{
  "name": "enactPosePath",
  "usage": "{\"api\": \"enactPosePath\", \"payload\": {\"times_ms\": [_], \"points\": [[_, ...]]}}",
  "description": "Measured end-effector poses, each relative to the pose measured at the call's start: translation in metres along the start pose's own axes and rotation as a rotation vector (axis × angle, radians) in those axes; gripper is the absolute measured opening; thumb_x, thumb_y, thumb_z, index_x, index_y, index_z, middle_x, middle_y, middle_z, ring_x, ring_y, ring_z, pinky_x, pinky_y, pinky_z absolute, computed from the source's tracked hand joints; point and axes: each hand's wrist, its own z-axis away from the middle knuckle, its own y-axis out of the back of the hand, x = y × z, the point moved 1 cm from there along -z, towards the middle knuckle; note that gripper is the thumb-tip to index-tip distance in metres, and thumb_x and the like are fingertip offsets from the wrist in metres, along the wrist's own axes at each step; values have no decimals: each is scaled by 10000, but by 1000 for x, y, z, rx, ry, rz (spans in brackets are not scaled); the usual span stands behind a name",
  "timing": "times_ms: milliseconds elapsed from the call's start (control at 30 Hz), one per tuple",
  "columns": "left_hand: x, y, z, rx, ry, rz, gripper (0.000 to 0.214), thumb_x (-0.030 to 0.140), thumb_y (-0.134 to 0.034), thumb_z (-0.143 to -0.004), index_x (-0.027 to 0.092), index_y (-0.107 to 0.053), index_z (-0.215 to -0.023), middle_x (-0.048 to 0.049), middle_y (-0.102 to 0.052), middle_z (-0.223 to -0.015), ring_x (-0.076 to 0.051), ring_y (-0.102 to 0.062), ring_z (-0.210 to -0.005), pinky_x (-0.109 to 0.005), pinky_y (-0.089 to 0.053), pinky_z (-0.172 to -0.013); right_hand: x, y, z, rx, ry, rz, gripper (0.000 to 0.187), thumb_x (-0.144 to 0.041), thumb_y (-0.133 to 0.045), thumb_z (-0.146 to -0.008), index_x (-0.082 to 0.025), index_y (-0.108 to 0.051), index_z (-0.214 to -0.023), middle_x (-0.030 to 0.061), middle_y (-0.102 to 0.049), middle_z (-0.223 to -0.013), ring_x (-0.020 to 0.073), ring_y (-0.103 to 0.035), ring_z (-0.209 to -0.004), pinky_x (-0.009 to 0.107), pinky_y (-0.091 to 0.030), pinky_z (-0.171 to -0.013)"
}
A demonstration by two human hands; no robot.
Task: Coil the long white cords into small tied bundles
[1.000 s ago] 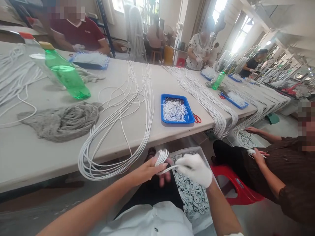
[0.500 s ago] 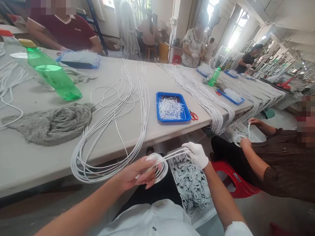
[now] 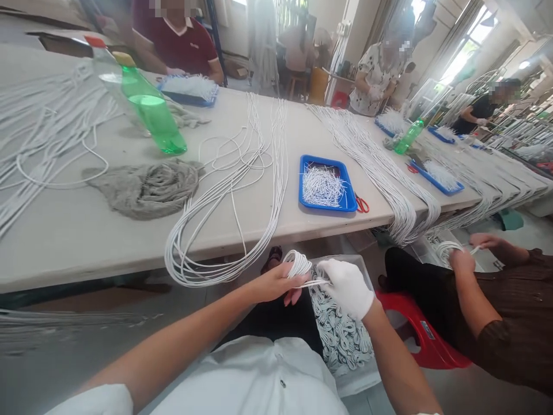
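Note:
My left hand (image 3: 272,285), bare, is shut around a small coil of white cord (image 3: 298,265). My right hand (image 3: 348,288) wears a white glove and pinches a strand of cord (image 3: 313,283) running out of that coil, close to my left fingers. Both hands are above a clear plastic bin (image 3: 345,259) on my lap, filled with bundled white cord (image 3: 341,340). A loose run of long white cords (image 3: 224,230) hangs in loops from the table edge to the left of my hands.
A long table (image 3: 64,242) runs ahead, holding a blue tray (image 3: 328,161) of cut cord pieces, red scissors (image 3: 362,204), a green bottle (image 3: 153,112) and a grey tangle of fibre (image 3: 144,190). To the right, a co-worker's hand (image 3: 462,259) holds a cord coil beside a red stool (image 3: 421,331).
My gloved right hand has come back down next to the coil, and the coil sits tighter in my left hand. The view has swung left. The co-worker's hands now work on a coil.

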Motion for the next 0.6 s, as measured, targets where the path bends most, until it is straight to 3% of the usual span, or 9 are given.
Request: {"api": "enactPosePath", "payload": {"times_ms": [100, 167, 333, 400, 500, 600], "points": [[-7, -6, 2, -14, 65, 102, 335, 464, -564, -855, 132, -567, -813, 43, -486, -457, -67, -394, -384, -192, -268, -404, 5, -14, -8, 6, 87, -74, 533, -205, -595, -808, -121, -435, -1309, 122, -632, -1063, 252, -582, -976, 410, -398, -946], [-7, -7, 5, -26, 91, 187, 309, 440, -615, -824, 132, -588, -803, 66, -443, -423, -60, -355, -361, -191, -264, -399, 6, -24, -11, -55, 80, -168, 644, -213, -597, -802, -134, -348, -1390, 134, -600, -1154, 262, -571, -1037, 420, -406, -958], [-4, -5, 9, -43, 51, 338, 335, 414, -612, -826, 105, -634, -698, -16, -578, -513, -87, -483, -419, -222, -387, -481, 15, -35, -11, -269, -81, -542, 524, -307, -456, -918, -172, -344, -1412, 97, -645, -1114, 220, -624, -990, 354, -482, -875], [-4, -3, 10, -23, 47, 391, 344, 427, -587, -845, 100, -662, -772, 4, -552, -468, -78, -447, -384, -240, -426, -519, 13, -36, -9, -306, -129, -615, 503, -314, -426, -933, -165, -352, -1408, 86, -675, -1041, 214, -643, -940, 358, -491, -862], [-5, -4, 12, -61, 85, 456, 343, 415, -573, -860, 92, -672, -919, 52, -478, -388, -66, -372, -335, -249, -440, -528, 1, -35, -7, -259, -145, -561, 637, -316, -515, -882, -174, -276, -1454, 121, -620, -1200, 251, -613, -1053, 396, -471, -916], [-3, -6, 14, -143, 122, 498, 294, 357, -656, -801, 77, -674, -888, -14, -607, -548, -71, -452, -389, -224, -397, -481, -10, -35, -9, -169, -83, -541, 712, -284, -564, -843, -179, -242, -1469, 140, -439, -1419, 267, -490, -1240, 401, -403, -1018]]}}
